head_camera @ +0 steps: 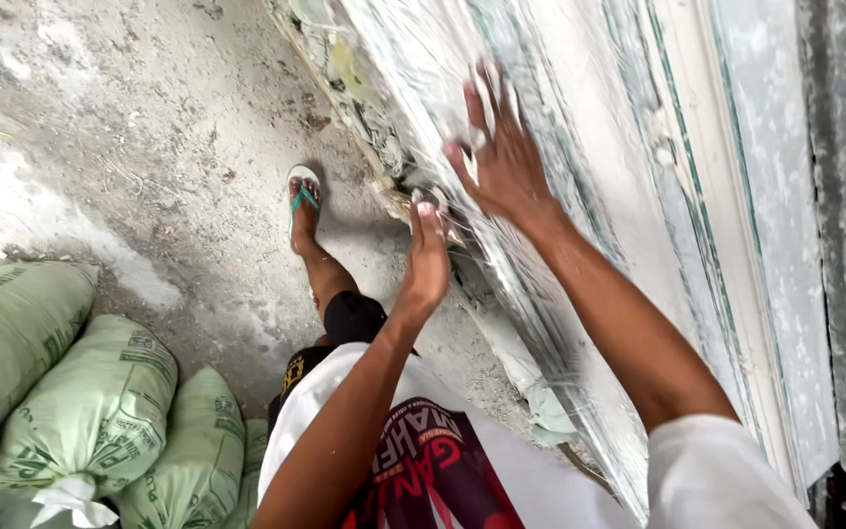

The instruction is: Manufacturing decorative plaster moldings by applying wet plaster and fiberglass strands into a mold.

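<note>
Right hand (501, 157) fingers blurred; green sacks (90, 411) cut off at frame edge

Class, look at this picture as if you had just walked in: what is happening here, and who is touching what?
A person looks down at their own two hands, both against a pale, scratched and whitened panel that leans up on the right. The right hand lies flat on its surface with fingers spread. The left hand presses lower down, near the panel's bottom edge. One foot in a sandal stands on the dusty concrete floor. Green sacks are stacked at lower left.
</note>
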